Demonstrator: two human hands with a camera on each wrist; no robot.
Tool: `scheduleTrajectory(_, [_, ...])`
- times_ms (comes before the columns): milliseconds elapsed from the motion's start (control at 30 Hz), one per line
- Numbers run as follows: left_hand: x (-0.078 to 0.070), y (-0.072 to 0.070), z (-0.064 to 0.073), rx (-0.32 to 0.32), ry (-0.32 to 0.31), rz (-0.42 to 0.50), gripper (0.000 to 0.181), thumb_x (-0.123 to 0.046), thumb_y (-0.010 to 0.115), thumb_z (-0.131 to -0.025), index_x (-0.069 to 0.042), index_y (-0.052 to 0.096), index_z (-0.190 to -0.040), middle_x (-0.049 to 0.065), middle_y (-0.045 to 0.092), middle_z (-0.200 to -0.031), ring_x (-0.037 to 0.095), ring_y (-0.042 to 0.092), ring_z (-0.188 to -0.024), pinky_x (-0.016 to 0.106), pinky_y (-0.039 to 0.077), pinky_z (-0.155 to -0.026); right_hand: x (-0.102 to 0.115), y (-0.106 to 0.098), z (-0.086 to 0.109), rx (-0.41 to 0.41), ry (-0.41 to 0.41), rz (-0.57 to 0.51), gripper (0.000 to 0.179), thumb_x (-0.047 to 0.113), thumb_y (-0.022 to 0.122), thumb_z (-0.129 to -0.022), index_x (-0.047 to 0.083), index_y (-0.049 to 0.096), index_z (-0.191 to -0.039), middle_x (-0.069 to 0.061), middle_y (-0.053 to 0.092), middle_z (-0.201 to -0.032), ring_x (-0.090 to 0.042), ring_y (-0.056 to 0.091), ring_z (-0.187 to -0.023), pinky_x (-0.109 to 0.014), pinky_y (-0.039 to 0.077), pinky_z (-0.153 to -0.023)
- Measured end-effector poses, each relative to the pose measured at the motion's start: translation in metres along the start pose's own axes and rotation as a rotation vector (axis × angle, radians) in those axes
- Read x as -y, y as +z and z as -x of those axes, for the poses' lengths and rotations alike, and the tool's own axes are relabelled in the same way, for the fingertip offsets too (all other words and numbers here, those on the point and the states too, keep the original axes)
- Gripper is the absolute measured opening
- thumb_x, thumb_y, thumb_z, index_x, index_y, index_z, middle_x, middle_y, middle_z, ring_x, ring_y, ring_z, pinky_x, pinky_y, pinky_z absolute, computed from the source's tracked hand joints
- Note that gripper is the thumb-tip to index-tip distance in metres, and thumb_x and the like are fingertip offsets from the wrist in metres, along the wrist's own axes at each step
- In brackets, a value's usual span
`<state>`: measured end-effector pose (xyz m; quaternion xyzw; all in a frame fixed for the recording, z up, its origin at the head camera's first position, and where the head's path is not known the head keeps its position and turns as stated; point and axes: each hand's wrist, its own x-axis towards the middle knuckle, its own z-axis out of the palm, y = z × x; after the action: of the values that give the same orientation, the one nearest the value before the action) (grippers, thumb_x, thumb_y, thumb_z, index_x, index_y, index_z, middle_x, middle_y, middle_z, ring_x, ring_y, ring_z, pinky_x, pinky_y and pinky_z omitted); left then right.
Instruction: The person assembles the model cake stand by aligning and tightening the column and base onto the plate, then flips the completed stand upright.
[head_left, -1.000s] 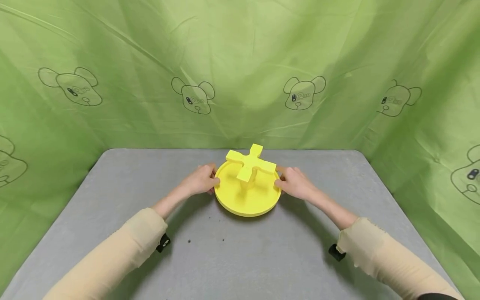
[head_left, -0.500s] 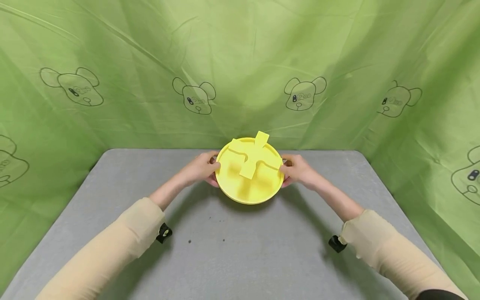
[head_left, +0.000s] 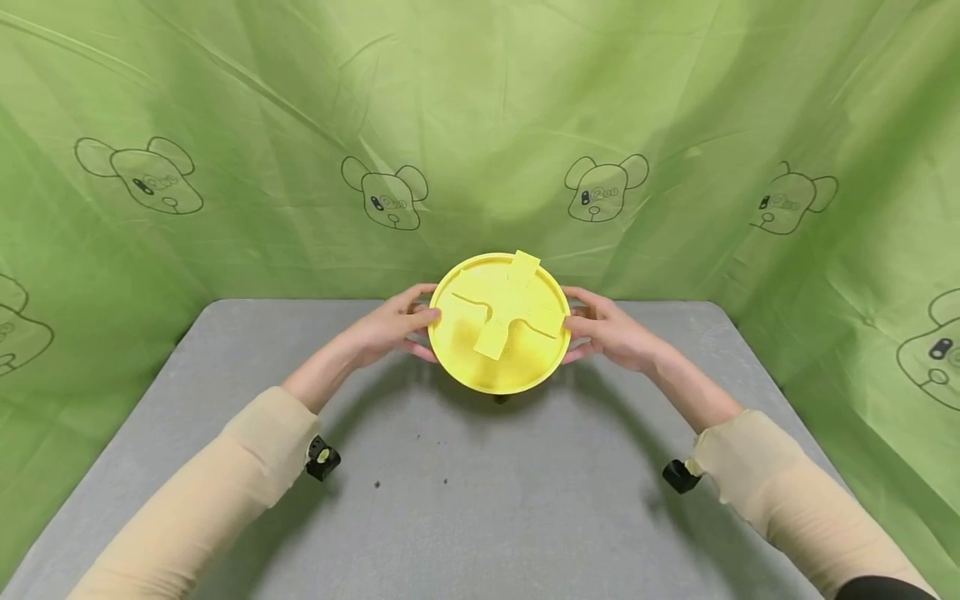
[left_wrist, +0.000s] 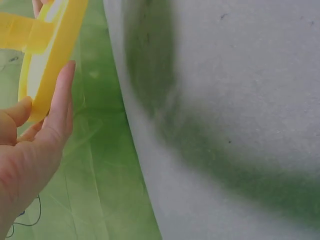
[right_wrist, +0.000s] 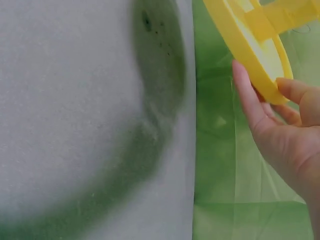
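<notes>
Between the two hands, a round yellow disc-shaped piece [head_left: 495, 375] with a raised rim and a cross-shaped top on a central post is held above the table, its face tilted toward the head camera. My left hand [head_left: 390, 327] grips its left edge, thumb on the rim and fingers behind. On the opposite edge my right hand [head_left: 615, 332] holds it the same way. In the left wrist view the yellow piece [left_wrist: 60, 55] rests between thumb and fingers. The right wrist view shows the piece's rim [right_wrist: 245, 50] pinched likewise.
The grey table [head_left: 480, 533] lies below, with several small dark specks and the arms' shadows on it. A green curtain [head_left: 480, 100] with printed bear heads surrounds it at the back and sides. A small dark spot [head_left: 501, 399] shows just under the piece.
Both hands have raised the yellow piece off the table and tipped its near edge down, so its face turns toward the head camera. It now stands higher in view.
</notes>
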<state>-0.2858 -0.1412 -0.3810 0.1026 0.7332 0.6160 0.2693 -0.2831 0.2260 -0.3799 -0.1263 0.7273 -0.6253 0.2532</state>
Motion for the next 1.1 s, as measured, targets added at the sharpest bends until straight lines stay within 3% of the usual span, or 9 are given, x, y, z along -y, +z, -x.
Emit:
scheduleTrajectory(367, [-0.012, -0.009, 0.001, 0.006, 0.105, -0.008, 0.056, -0.017, 0.05, -0.109, -0.027, 0.026, -0.159, 0.022, 0.059, -0.136, 0.024, 0.073, -0.101, 0.052, 0.063, -0.089, 0.012, -0.009, -0.001, 0.013, -0.108, -0.01, 0.065, 0.005, 0.054, -0.106, 0.023, 0.026, -0.162, -0.011, 0.064, -0.118, -0.025, 0.074, -0.099, -0.059, 0.06, -0.09])
scheduleTrajectory(667, [-0.02, -0.011, -0.001, 0.007, 0.186, -0.014, 0.051, -0.012, 0.051, -0.108, -0.027, 0.032, -0.153, 0.011, 0.063, -0.119, 0.024, 0.07, -0.102, 0.049, 0.064, -0.089, 0.015, -0.014, -0.002, -0.028, -0.199, 0.004, 0.064, 0.002, 0.057, -0.103, 0.024, 0.031, -0.158, -0.007, 0.064, -0.126, -0.022, 0.073, -0.104, -0.049, 0.064, -0.089])
scheduleTrajectory(900, [-0.027, -0.011, 0.0, 0.021, 0.239, -0.017, 0.045, -0.007, 0.049, -0.108, -0.025, 0.034, -0.146, 0.015, 0.058, -0.127, 0.027, 0.067, -0.11, 0.057, 0.059, -0.098, 0.017, -0.013, -0.003, -0.026, -0.279, -0.033, 0.059, -0.005, 0.056, -0.101, 0.02, 0.039, -0.152, -0.013, 0.059, -0.133, -0.024, 0.07, -0.111, -0.055, 0.062, -0.091])
scheduleTrajectory(1100, [-0.028, -0.01, -0.001, 0.022, 0.279, 0.004, 0.044, -0.003, 0.049, -0.107, -0.024, 0.037, -0.143, 0.02, 0.054, -0.136, 0.034, 0.065, -0.116, 0.058, 0.056, -0.102, 0.02, -0.01, -0.002, -0.067, -0.312, -0.012, 0.055, -0.01, 0.057, -0.099, 0.017, 0.046, -0.145, -0.01, 0.062, -0.13, -0.024, 0.07, -0.112, -0.051, 0.063, -0.091])
